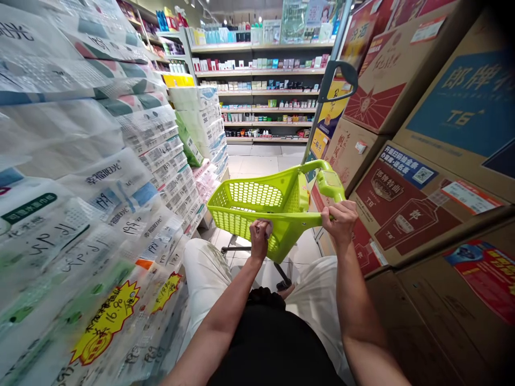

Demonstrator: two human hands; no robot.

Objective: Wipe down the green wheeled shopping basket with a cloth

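A lime-green shopping cart (pixel 289 233) stands crosswise in front of my legs, its handle end to the right and its mesh basket to the left. No goods show in the visible part of the basket. My right hand (pixel 340 217) is wrapped round the near end of the green handle. Against the near side of the basket, just under the rim, my left hand (pixel 260 237) is closed with its fingers curled on the mesh. Dark wheels and a grey lower frame show below the basket.
Stacked white tissue packs (pixel 116 177) with price signs rise on the left. Cardboard cartons (pixel 406 209) are piled on the right, beside a tall grey trolley handle (pixel 338 80). Shelves of small boxed goods (pixel 263 72) stand beyond the tiled floor (pixel 257 151).
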